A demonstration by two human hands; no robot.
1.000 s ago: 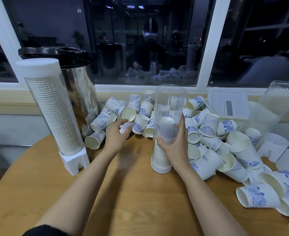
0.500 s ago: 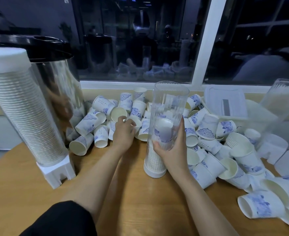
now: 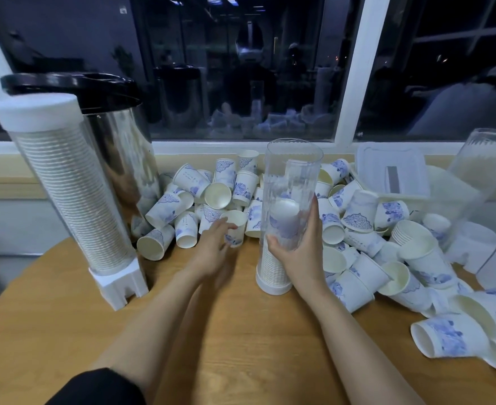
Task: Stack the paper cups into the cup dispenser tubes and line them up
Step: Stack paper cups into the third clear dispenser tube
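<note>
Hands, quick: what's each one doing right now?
Left hand: curled round a paper cup at the pile's edge, slightly blurred.
Right hand: gripping the upright clear dispenser tube.

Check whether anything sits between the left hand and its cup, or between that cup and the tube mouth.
Nothing visible. The left hand is at the cup; blur hides the grip. The tube, held by the right hand, has an open top, free above its partial stack.
</note>
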